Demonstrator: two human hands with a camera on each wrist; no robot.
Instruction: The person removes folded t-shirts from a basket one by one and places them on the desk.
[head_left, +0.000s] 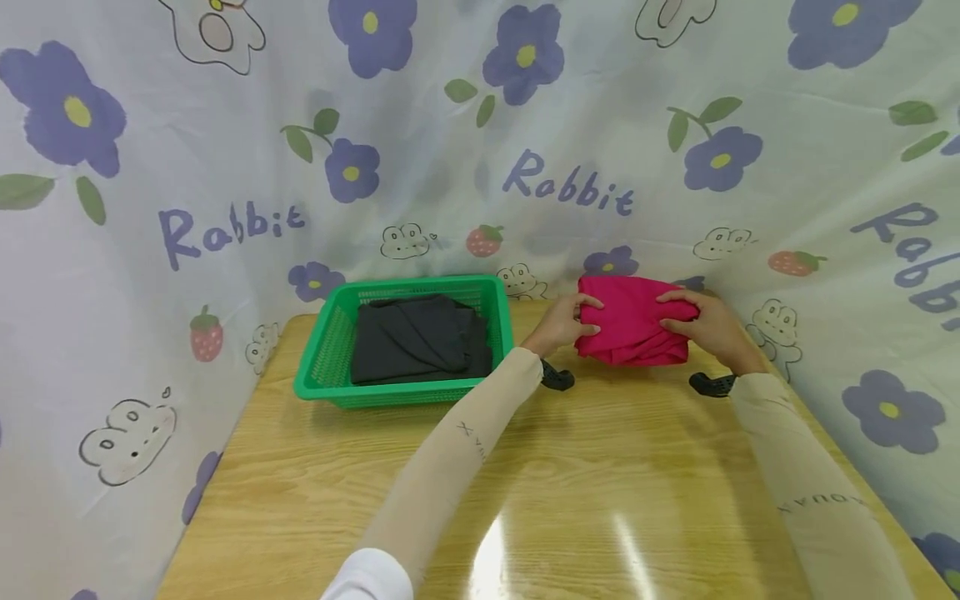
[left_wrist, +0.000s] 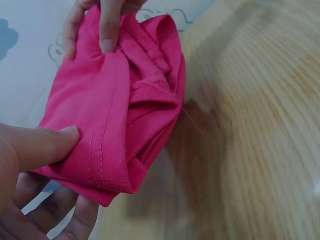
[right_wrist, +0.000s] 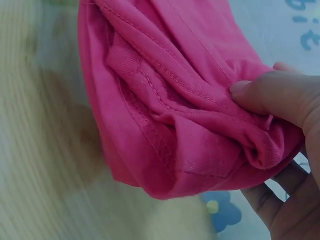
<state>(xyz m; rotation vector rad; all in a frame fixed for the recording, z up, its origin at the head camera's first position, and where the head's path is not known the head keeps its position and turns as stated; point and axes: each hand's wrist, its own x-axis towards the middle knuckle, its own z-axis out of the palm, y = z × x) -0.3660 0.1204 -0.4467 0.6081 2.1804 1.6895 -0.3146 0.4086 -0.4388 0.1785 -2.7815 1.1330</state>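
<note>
A folded pink garment with stitched hems is held up over the far right of the wooden table. My left hand grips its left side, thumb on the near face and the other fingers behind. On the opposite side my right hand pinches it the same way. In the left wrist view the layers of the pink cloth show loosely stacked along the lower edge. The right wrist view shows my right thumb pressing into bunched folds near a corner.
Left of the hands stands a green plastic basket holding folded dark cloth. A white curtain printed with flowers and rabbits hangs behind and beside the table. Dark wrist camera mounts show below both hands.
</note>
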